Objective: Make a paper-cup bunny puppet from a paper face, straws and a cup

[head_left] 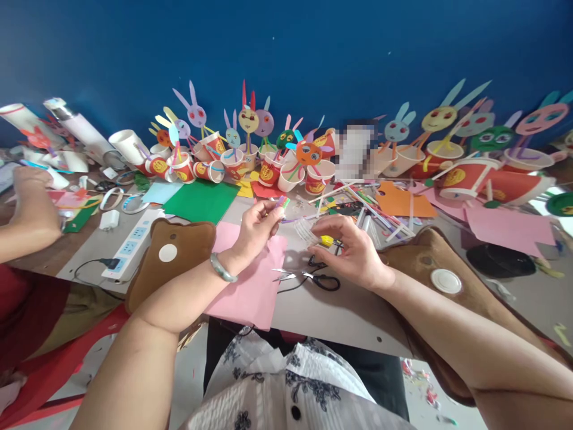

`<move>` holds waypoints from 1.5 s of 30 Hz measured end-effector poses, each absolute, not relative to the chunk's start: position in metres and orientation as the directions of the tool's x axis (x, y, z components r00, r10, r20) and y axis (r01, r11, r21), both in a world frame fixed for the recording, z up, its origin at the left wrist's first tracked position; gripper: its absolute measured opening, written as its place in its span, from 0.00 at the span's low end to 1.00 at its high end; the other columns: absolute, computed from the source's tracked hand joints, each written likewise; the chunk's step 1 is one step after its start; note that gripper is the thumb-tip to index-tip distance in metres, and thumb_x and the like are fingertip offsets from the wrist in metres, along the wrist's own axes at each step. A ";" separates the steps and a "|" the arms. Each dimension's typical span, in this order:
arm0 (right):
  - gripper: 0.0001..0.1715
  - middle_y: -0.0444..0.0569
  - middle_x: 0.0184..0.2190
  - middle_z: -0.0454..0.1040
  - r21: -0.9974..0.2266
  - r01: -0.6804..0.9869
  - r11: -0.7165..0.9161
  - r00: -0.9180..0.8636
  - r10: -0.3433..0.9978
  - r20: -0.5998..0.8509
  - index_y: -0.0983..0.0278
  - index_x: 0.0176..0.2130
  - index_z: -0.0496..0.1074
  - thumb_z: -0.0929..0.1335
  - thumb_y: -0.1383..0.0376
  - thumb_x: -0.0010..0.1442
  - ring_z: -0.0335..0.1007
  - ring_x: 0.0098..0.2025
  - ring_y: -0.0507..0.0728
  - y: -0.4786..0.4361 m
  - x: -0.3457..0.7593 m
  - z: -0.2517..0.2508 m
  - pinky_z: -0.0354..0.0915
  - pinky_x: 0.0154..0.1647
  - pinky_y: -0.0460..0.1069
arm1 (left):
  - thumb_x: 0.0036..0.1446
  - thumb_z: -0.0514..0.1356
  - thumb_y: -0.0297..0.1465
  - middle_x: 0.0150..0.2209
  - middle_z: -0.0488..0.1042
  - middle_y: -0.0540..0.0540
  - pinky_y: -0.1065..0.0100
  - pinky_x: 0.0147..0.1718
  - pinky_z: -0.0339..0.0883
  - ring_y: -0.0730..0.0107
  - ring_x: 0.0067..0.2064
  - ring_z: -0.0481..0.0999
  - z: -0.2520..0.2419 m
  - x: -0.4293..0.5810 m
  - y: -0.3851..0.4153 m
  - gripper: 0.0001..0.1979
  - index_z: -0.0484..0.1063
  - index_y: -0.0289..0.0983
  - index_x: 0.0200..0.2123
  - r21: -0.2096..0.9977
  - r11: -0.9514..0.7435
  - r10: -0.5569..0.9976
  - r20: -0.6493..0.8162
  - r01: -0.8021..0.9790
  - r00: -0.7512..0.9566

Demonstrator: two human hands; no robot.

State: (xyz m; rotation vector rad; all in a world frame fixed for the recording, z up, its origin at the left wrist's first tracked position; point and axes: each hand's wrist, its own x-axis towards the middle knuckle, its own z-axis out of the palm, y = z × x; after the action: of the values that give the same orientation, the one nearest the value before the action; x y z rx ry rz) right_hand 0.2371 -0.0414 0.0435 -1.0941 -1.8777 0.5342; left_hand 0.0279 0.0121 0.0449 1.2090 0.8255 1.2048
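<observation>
Person's forearms are bare right up to the frame edge. The left hand [256, 230] has one bangle [222, 269] at the wrist: pale grey-green, smooth, glossy, round in section. The right hand [353, 254] and its wrist are bare. Torso: white top [286, 382], thin crinkled fabric, black floral print, with one dark round button [295, 412] low on the front. Below that are plain dark trousers [376, 376].

Both bare forearms reach forward and angle in toward each other. The left hand [257, 230] is raised with the wrist bent back and the palm turned inward, thumb and fingertips pinched together. The right hand [353, 251] sits lower, palm down, fingers curled over the tucked thumb. The two are close together but not touching.
</observation>
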 end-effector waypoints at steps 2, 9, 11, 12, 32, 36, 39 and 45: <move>0.14 0.51 0.40 0.77 -0.693 0.490 0.528 -0.217 0.844 0.490 0.59 0.44 0.69 0.72 0.62 0.58 0.75 0.45 0.61 -0.039 0.238 0.041 0.74 0.48 0.58 | 0.56 0.67 0.42 0.21 0.65 0.57 0.76 0.18 0.56 0.82 0.19 0.63 0.046 0.026 0.014 0.16 0.69 0.37 0.36 0.975 -0.068 0.966 0.117 -0.211 0.231; 0.15 0.50 0.39 0.77 -0.681 0.582 0.445 -0.179 0.886 0.427 0.59 0.43 0.68 0.72 0.62 0.56 0.76 0.43 0.62 -0.029 0.241 0.034 0.71 0.48 0.59 | 0.61 0.62 0.32 0.26 0.69 0.53 0.75 0.24 0.67 0.78 0.27 0.72 0.043 0.030 0.014 0.07 0.66 0.37 0.35 0.987 0.096 0.954 -0.053 -0.133 0.295; 0.15 0.50 0.40 0.78 -0.676 0.600 0.428 -0.192 0.897 0.398 0.59 0.43 0.68 0.71 0.63 0.55 0.77 0.43 0.62 -0.026 0.241 0.034 0.70 0.49 0.59 | 0.60 0.62 0.29 0.31 0.71 0.51 0.74 0.28 0.70 0.77 0.31 0.74 0.044 0.032 0.013 0.06 0.67 0.36 0.35 0.976 0.151 0.947 -0.097 -0.160 0.307; 0.15 0.50 0.40 0.78 -0.673 0.607 0.422 -0.203 0.901 0.383 0.60 0.43 0.68 0.71 0.63 0.55 0.77 0.43 0.62 -0.025 0.241 0.034 0.70 0.49 0.59 | 0.60 0.62 0.29 0.33 0.72 0.50 0.73 0.30 0.71 0.76 0.33 0.75 0.045 0.032 0.013 0.05 0.67 0.36 0.34 0.968 0.184 0.938 -0.121 -0.170 0.325; 0.14 0.54 0.39 0.76 -0.191 0.831 0.523 -0.554 0.812 -0.185 0.63 0.38 0.73 0.72 0.60 0.52 0.71 0.44 0.64 -0.041 0.243 0.064 0.60 0.48 0.56 | 0.63 0.59 0.29 0.36 0.78 0.45 0.68 0.33 0.72 0.72 0.32 0.79 0.040 0.028 0.022 0.06 0.73 0.33 0.42 0.909 0.375 0.862 -0.271 -0.180 0.428; 0.13 0.57 0.41 0.75 -0.118 0.825 0.553 -0.559 0.764 -0.323 0.65 0.40 0.75 0.71 0.65 0.52 0.70 0.46 0.65 -0.042 0.242 0.066 0.59 0.50 0.56 | 0.63 0.58 0.27 0.39 0.79 0.43 0.67 0.32 0.72 0.71 0.32 0.79 0.038 0.028 0.025 0.05 0.72 0.34 0.41 0.891 0.406 0.859 -0.296 -0.205 0.417; 0.11 0.57 0.42 0.73 -0.130 0.818 0.561 -0.570 0.756 -0.323 0.65 0.39 0.75 0.70 0.68 0.52 0.68 0.47 0.65 -0.041 0.242 0.065 0.59 0.50 0.56 | 0.61 0.60 0.26 0.47 0.79 0.42 0.64 0.36 0.74 0.71 0.33 0.80 0.037 0.027 0.028 0.05 0.71 0.34 0.41 0.874 0.424 0.852 -0.296 -0.236 0.432; 0.09 0.56 0.42 0.71 -0.220 0.775 0.592 -0.631 0.744 -0.220 0.63 0.33 0.73 0.69 0.72 0.48 0.67 0.45 0.64 -0.039 0.247 0.063 0.61 0.47 0.55 | 0.59 0.60 0.25 0.43 0.81 0.40 0.61 0.40 0.75 0.67 0.35 0.81 0.042 0.022 0.032 0.02 0.71 0.33 0.37 0.881 0.430 0.792 -0.263 -0.198 0.550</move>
State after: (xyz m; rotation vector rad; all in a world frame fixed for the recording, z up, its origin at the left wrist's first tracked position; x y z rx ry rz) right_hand 0.2471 -0.0394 0.0631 -1.3863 -2.8957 0.4823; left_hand 0.0218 0.0318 0.0423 0.9243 0.7560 0.6970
